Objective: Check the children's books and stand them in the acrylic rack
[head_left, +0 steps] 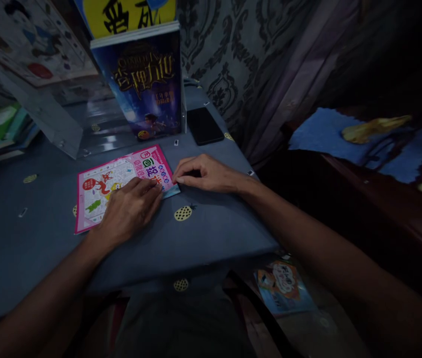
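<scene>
From the head view I see my left hand (129, 211) lying flat on the pink booklet (101, 191), grip wide, at ten o'clock on the surface (203, 233). My right hand (207, 174) pinches its three o'clock corner, grip narrow.

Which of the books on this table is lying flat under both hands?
The thin pink activity book, flat on the blue-grey tablecloth, under the left hand and touched by the right hand. The dark blue book stands upright behind it.
</scene>
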`<state>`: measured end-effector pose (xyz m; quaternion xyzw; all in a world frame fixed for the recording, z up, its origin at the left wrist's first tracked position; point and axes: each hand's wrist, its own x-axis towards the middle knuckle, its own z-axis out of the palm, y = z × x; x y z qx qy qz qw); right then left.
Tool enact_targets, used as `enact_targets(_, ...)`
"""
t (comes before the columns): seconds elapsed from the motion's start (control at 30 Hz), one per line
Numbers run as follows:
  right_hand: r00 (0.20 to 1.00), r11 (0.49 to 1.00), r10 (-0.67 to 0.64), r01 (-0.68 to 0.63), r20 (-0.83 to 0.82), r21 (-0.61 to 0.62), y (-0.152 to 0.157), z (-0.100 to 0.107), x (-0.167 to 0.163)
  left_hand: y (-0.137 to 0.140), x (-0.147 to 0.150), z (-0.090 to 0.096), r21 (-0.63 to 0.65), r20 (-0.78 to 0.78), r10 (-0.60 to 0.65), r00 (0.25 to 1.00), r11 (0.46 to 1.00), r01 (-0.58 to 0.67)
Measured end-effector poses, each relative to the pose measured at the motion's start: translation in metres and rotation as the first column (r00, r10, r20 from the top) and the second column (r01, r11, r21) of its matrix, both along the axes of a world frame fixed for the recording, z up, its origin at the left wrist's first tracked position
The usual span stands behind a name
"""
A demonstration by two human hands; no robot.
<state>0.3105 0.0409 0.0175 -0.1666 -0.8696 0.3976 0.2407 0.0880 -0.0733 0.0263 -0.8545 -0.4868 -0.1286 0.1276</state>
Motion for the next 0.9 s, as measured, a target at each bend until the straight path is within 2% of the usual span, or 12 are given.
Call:
enact_targets(0.53, 1.000, 1.000, 0.004, -0.004, 0.006, 0.018, -0.0010, -0.0021, 0.0026, -0.0020, 0.0035, 0.0002, -0.038, -0.036, 0.025, 0.999, 0.999, -0.026)
enact_targets(0.9, 0.999, 0.999, 0.034, -0.034, 0.030, -0.021, -0.0010, -0.0030, 0.0079, -0.0036, 0.0021, -0.0036, -0.053, -0.062, 0.042, 0.997, 0.998, -0.046)
